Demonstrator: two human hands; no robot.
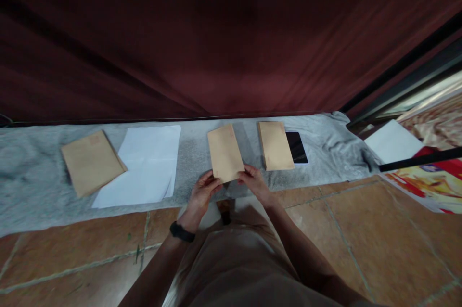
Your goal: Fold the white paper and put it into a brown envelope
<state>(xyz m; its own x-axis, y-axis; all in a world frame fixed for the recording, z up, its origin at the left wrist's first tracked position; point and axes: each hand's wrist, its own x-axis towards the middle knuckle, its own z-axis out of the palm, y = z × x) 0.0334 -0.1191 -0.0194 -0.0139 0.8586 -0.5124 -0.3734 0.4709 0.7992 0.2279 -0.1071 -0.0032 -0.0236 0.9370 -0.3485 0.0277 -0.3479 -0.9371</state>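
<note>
Left hand [202, 194]: pinched at the near left corner of a flat, rectangular brown paper envelope [226, 153], thumb and fingers drawn narrow. I see a black wristband [182, 232] behind it.

Right hand [253, 182]: pinched likewise, at the near right corner of the same envelope.

Brown paper envelope: one held piece, over the middle of the cloth, tilted slightly, a faint reddish mark by its far right corner. I cannot tell whether it is a single layer, nor whether its far edge touches the cloth.

Handling note: I would keep both pinches light and level, since paper this thin would likely crease at the corners if the hands pulled unevenly. The far edge has no finger on it, so I judge slow, matched moves best.

To the right: a neat stack of brown paper envelopes [276, 146], partly over a thin, dark, flat rectangular device [298, 147].

To the left: large white paper sheets [147, 162], edges slightly out of line; a second pile of brown paper envelopes [93, 163], lying askew and overlapping their left side.

Surface: a long, narrow table under a soft grey cloth [193, 153], rumpled at its right end.

Room: a dark red fabric hanging [224, 57] along the far side; terracotta floor tiles [390, 230] with pale joints on the near side; at far right, a black bar [420, 159] crossing a red and yellow printed sheet [433, 182], beside a blank white panel [393, 142].
</note>
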